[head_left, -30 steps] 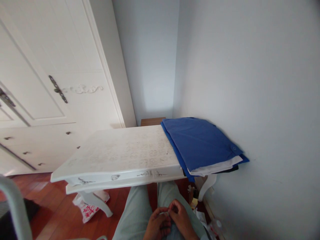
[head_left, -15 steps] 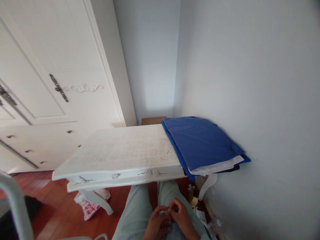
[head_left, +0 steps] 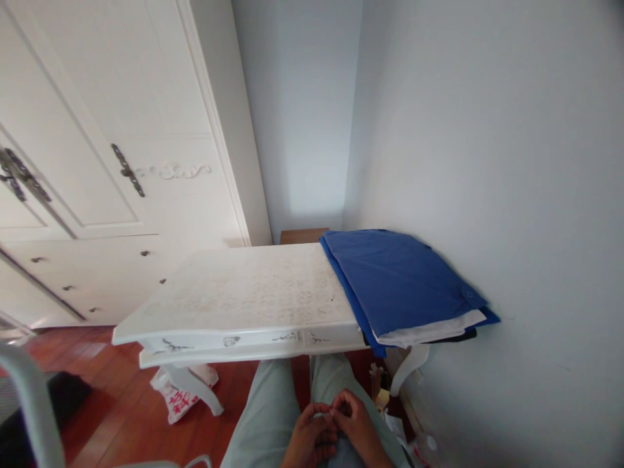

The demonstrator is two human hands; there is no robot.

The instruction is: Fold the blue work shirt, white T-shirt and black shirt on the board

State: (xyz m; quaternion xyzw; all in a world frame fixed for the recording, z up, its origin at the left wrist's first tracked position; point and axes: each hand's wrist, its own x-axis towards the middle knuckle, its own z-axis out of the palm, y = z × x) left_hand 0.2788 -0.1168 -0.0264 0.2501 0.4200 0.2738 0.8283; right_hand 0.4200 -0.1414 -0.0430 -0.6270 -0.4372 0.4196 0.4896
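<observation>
Both hands rest together on my lap at the bottom of the view, over pale green trousers (head_left: 263,416). My left hand (head_left: 307,439) has its fingers curled inward. My right hand (head_left: 355,426) is pinched against the left, fingertips meeting around something tiny that I cannot make out. In front of my knees stands a white table (head_left: 244,292) with a worn top. A folded stack of clothes with a blue garment (head_left: 400,279) on top lies on the table's right end, against the wall.
A white wardrobe (head_left: 97,162) with dark metal handles and drawers fills the left. A white plastic bag with red print (head_left: 180,400) lies on the red wooden floor under the table. Small clutter sits on the floor by the right wall. A pale chair rail (head_left: 29,403) crosses the lower left.
The view has shifted slightly, so the table and wardrobe sit a little further right. My hands stay together on my lap, fingers still pinched.
</observation>
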